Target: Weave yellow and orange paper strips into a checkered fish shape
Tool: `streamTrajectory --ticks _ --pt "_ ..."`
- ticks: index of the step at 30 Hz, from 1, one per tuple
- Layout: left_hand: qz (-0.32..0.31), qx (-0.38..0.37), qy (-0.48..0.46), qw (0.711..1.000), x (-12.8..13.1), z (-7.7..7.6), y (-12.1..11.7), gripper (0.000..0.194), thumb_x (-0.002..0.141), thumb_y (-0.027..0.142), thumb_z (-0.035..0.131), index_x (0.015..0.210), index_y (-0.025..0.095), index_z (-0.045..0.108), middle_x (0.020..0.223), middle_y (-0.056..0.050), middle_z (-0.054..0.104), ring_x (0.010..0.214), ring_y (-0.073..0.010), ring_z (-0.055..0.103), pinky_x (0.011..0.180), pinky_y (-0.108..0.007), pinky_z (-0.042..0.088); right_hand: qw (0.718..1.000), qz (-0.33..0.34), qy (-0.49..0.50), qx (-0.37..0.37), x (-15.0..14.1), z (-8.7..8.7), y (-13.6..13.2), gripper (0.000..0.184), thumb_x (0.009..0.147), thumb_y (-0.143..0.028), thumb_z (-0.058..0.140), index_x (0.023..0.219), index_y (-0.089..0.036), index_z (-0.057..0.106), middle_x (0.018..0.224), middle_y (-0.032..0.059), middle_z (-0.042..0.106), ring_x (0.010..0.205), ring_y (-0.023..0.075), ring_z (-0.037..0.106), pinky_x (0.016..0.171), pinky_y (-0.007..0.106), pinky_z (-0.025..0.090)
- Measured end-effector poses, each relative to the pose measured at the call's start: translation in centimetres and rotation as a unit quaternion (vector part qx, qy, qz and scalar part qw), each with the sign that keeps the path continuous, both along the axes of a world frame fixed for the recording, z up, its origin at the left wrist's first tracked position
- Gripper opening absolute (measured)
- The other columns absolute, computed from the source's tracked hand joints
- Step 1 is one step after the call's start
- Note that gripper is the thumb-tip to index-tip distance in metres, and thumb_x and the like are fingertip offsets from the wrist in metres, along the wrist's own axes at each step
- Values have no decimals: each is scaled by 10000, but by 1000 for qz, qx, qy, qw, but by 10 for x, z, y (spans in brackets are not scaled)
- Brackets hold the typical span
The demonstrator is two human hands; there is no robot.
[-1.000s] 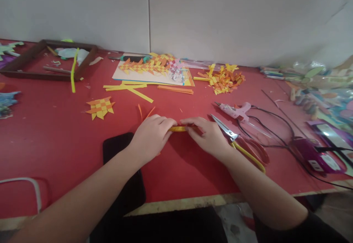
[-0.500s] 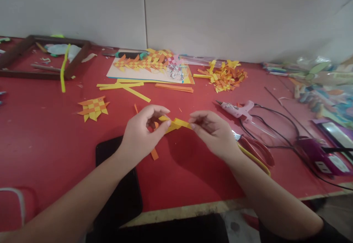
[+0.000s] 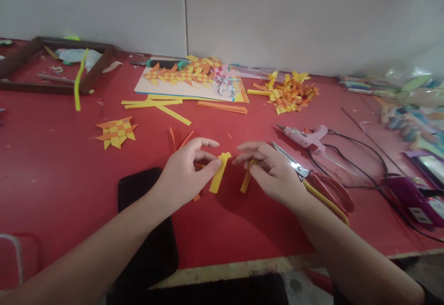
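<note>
Between the thumb and fingers of my left hand [image 3: 192, 168] is a folded yellow paper strip [image 3: 219, 175], its wider end hanging down. My right hand [image 3: 272, 168] pinches another yellow paper strip [image 3: 244, 182], which also points down towards the red table. A gap separates the two hands. Orange paper strips [image 3: 172, 139] lie partly hidden beneath my left hand. Further left rests a woven orange and yellow paper fish [image 3: 117, 132]. Loose yellow strips [image 3: 152, 104] and orange strips [image 3: 222, 106] lie beyond the hands.
Scissors [image 3: 321, 185] and a pink glue gun [image 3: 307, 137] with its cord lie on the right. A black phone [image 3: 149, 231] is under my left forearm. At the back are a heap of paper scraps [image 3: 289, 94], a board [image 3: 145, 87] with woven pieces and a brown frame [image 3: 97, 74].
My hands have moved slightly apart. The yellow paper, earlier stretched between them, now shows as two separate pieces hanging down, one in each hand.
</note>
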State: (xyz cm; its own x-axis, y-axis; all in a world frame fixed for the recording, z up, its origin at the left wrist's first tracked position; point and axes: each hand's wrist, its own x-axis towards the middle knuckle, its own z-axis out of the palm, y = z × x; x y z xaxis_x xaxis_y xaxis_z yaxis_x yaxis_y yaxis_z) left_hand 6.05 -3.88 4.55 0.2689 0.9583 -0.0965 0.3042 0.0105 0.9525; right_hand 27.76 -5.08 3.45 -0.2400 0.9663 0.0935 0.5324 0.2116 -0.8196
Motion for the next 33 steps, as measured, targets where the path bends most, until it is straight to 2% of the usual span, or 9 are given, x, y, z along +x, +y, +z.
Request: streamTrajectory --ticks 2,4,7,11,14,18,27,30,33 --pt "-10 13 30 999 0 2 -2 274 862 273 659 1120 214 587 826 -16 765 730 -188 739 652 -294 593 998 54 -41 17 -1 2 -2 466 786 -64 467 1211 -235 555 1050 54 741 786 150 689 639 264 535" --pt "-13 28 41 999 1 -1 -4 298 868 261 656 1153 220 580 831 -4 766 737 -183 743 679 -298 596 990 88 -77 76 -3 3 -2 516 761 -62 481 1242 -237 543 1232 89 674 1058 212 669 844 346 558" --pt "-29 90 93 991 2 -8 -6 339 880 223 635 1209 225 550 862 4 751 743 -174 728 696 -311 585 976 78 -131 157 -3 5 0 531 745 -78 506 1254 -222 551 1385 126 556 1327 286 500 1073 482 438" --pt "-59 222 236 944 2 -11 -7 374 860 162 652 1213 190 530 860 -17 705 823 -224 670 712 -362 538 973 50 -153 165 1 5 5 335 782 -106 529 1096 -199 597 1068 103 671 1036 251 635 902 421 521" --pt "-69 268 310 910 0 -7 -6 145 876 225 665 993 184 588 766 -20 648 750 -231 597 638 -350 470 972 97 -157 142 3 5 7 176 821 -123 528 962 -201 597 897 65 680 846 206 640 780 359 531" --pt "-113 299 320 892 0 -2 -5 210 931 269 606 741 192 558 669 -6 571 654 -191 503 613 -334 411 969 139 -163 120 8 12 9 135 833 -151 566 950 -210 596 966 70 671 914 210 629 834 363 515" --pt "-219 353 345 842 5 -5 -12 105 925 226 610 849 158 636 891 -70 649 903 -256 582 823 -414 523 969 166 -174 57 12 11 12 159 815 -88 596 912 -214 604 957 39 663 936 192 608 841 336 493" --pt "-208 344 375 835 9 -7 -23 51 898 136 582 881 151 628 900 -79 652 849 -261 627 731 -404 565 974 162 -142 67 4 4 12 127 857 -102 590 915 -210 623 955 45 679 941 185 615 843 326 496" --pt "-208 349 394 824 12 -7 -40 290 768 -51 475 941 116 636 860 -97 662 718 -269 659 567 -387 568 979 140 -122 80 -2 -1 13 58 878 -153 621 901 -204 639 936 47 684 909 181 617 828 325 499"
